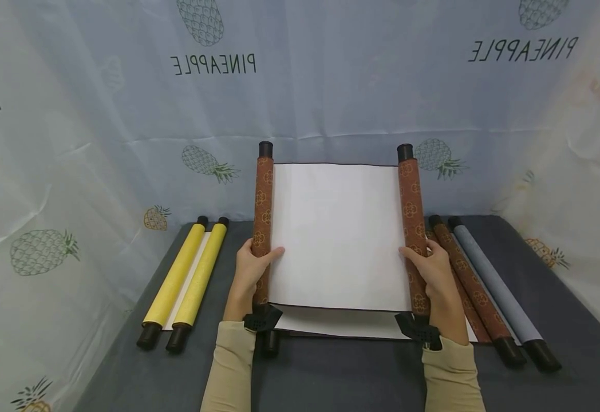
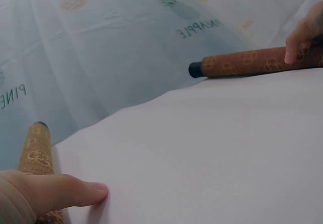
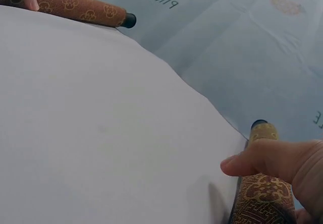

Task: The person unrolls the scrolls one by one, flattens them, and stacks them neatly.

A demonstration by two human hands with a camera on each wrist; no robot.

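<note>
Backdrop sheet: big pale fabric (image 1: 320,103) hanging behind the far edge of the worktop, pineapple drawings plus "PINEAPPLE" printed backwards, lol
Worktop: dark grey surface (image 1: 341,377), everything's on or over it
Brown scroll: the main thing here, white sheet (image 1: 338,234) spread between two patterned rolls, held up over the middle of the worktop, its top end covering part of the far edge
Yellow scroll: two yellow rolls (image 1: 173,274) side by side with a sliver of white between, lying along the left edge, tops up by the far left corner
Grey roll: blue-grey one (image 1: 496,282), slanting along the right edge
Other brown roll: same flowery look (image 1: 471,280), just left of the grey roll, partly behind the right arm
White strip: pale band (image 1: 331,323) under the sheet's near edge, honestly can't tell if it's the same scroll or another one
Sleeves: beige, left (image 1: 233,366) and right (image 1: 452,375), coming in over the near side of the worktop
Left hand: gripping (image 1: 251,266) the left roll, thumb lying over onto the sheet, other fingers mostly hidden
Right hand: same deal (image 1: 436,269) on the right roll, thumb over its front
Wrist straps: black, one per wrist (image 1: 262,319)
End caps: black, on the roll tips (image 1: 265,149)
</note>
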